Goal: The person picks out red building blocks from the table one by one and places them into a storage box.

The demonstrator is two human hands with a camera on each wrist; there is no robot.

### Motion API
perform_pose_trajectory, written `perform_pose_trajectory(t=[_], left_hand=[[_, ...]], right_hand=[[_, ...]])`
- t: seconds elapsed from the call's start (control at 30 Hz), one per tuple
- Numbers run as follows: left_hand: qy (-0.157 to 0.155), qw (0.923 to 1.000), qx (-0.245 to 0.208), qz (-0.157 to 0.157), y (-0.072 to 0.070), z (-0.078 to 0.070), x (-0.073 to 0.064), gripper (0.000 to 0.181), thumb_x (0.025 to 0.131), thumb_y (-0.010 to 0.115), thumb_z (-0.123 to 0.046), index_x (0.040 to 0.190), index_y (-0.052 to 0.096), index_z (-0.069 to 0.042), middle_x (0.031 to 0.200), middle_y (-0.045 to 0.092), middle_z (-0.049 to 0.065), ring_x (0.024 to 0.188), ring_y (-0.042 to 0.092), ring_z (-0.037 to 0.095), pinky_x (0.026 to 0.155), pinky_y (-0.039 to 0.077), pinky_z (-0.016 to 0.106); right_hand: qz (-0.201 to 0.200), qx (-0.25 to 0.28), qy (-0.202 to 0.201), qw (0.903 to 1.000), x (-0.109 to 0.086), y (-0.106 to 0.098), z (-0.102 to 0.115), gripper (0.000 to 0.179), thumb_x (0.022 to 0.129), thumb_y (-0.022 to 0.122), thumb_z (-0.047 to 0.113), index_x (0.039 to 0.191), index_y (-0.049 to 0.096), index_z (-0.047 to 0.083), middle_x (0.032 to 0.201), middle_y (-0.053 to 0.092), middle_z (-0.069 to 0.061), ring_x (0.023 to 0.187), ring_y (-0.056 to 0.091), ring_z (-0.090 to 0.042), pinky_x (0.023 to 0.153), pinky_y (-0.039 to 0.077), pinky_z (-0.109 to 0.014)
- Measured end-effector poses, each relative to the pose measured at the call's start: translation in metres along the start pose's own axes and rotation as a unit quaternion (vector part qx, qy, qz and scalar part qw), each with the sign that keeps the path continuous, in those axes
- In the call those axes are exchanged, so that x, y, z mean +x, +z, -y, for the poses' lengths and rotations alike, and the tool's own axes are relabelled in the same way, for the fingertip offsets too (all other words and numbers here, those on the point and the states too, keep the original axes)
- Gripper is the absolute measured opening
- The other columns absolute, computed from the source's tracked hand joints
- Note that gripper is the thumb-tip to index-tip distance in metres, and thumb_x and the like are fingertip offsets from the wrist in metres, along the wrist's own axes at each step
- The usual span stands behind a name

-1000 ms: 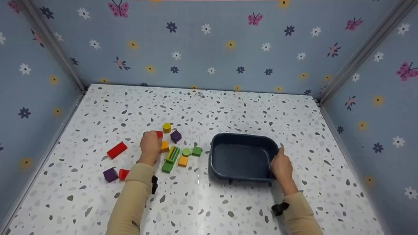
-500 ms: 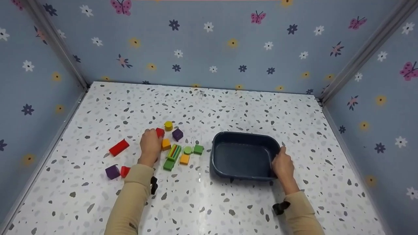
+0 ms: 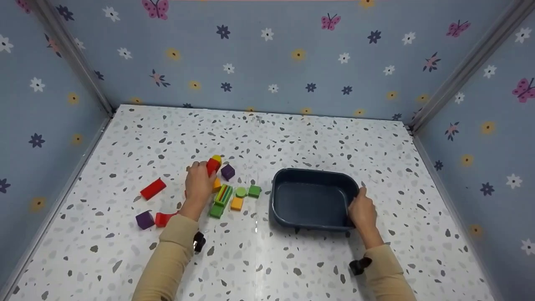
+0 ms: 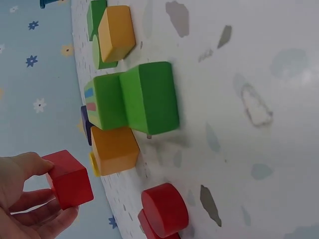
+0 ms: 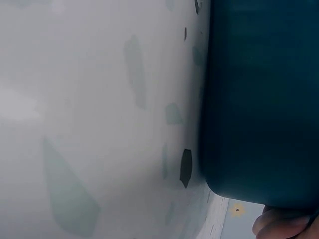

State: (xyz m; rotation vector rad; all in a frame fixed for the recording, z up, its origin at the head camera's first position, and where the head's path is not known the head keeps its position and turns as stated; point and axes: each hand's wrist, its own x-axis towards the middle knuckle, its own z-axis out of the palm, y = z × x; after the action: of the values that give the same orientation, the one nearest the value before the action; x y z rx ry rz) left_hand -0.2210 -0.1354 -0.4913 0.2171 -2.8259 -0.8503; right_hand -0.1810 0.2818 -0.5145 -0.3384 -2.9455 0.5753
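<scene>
Now, starting at the left of the speckled table [image 3: 292,138], we see the long red block [image 3: 152,189], the purple cube [image 3: 144,220] and the red piece [image 3: 163,218] beside it lying just where they lay a second ago. What has changed is at the left hand [image 3: 198,186]: a second ago it was pressed low among the blocks with the red cube [image 3: 212,166] at its fingertips on the table, and now we see that cube lifted clear, pinched between thumb and curled fingers [image 4: 30,199], above the orange block [image 4: 114,149] and the green block [image 4: 142,97]. We judge that the pick is made and the cube is free to be carried off. Farther right, the striped block [image 3: 222,195], the green disc [image 3: 240,192] and the small green square [image 3: 253,191] have not stirred, nor has the dark blue tub [image 3: 311,200], whose right end the right hand [image 3: 363,211] keeps gripping, fingers curled over the rim. Some things we cannot make out: the yellow cylinder [image 3: 216,159] shows only as a sliver behind the red cube, the orange block is half covered by the hand in the head view, and the right wrist view gives us only a blurred tub wall and fingertips [image 5: 281,224].
</scene>
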Motion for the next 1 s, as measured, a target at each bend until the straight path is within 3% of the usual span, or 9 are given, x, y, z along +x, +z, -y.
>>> perform_pose_trajectory(t=[0.33, 0.5, 0.8, 1.0], left_hand=[[0.025, 0.9989, -0.040, 0.003, -0.005, -0.030, -0.016, 0.043, 0.084, 0.060, -0.018, 0.118, 0.050, 0.006, 0.106, 0.052, 0.020, 0.097, 0.052, 0.030, 0.086, 0.042, 0.041], [0.048, 0.9967, -0.063, -0.019, -0.004, -0.044, -0.026, 0.040, 0.082, 0.062, -0.016, 0.115, 0.053, 0.005, 0.106, 0.053, 0.019, 0.095, 0.053, 0.028, 0.085, 0.044, 0.039], [0.084, 0.9920, -0.093, -0.017, 0.004, -0.066, -0.051, 0.038, 0.081, 0.064, -0.016, 0.113, 0.055, 0.001, 0.104, 0.054, 0.014, 0.093, 0.053, 0.024, 0.084, 0.045, 0.034], [0.123, 0.9864, -0.104, -0.033, 0.011, -0.084, -0.064, 0.035, 0.080, 0.065, -0.017, 0.110, 0.058, 0.000, 0.096, 0.055, 0.012, 0.086, 0.055, 0.022, 0.080, 0.047, 0.031]], right_hand=[[0.001, 0.004, 0.000, 1.0000, -0.001, -0.001, 0.000, 0.027, 0.088, 0.039, 0.005, 0.113, 0.034, -0.005, 0.081, 0.055, -0.033, 0.065, 0.057, -0.043, 0.049, 0.043, -0.049], [0.003, 0.005, 0.005, 1.0000, 0.000, -0.002, 0.001, 0.028, 0.088, 0.039, 0.005, 0.114, 0.034, -0.005, 0.082, 0.055, -0.033, 0.067, 0.056, -0.045, 0.050, 0.042, -0.051], [0.004, 0.004, 0.011, 0.9999, 0.000, -0.001, 0.001, 0.027, 0.088, 0.040, 0.006, 0.112, 0.035, -0.004, 0.083, 0.055, -0.033, 0.070, 0.057, -0.045, 0.052, 0.043, -0.052], [0.009, 0.013, 0.015, 0.9998, 0.000, -0.001, 0.001, 0.027, 0.088, 0.038, 0.005, 0.113, 0.034, -0.004, 0.085, 0.055, -0.032, 0.070, 0.057, -0.043, 0.053, 0.043, -0.050]])
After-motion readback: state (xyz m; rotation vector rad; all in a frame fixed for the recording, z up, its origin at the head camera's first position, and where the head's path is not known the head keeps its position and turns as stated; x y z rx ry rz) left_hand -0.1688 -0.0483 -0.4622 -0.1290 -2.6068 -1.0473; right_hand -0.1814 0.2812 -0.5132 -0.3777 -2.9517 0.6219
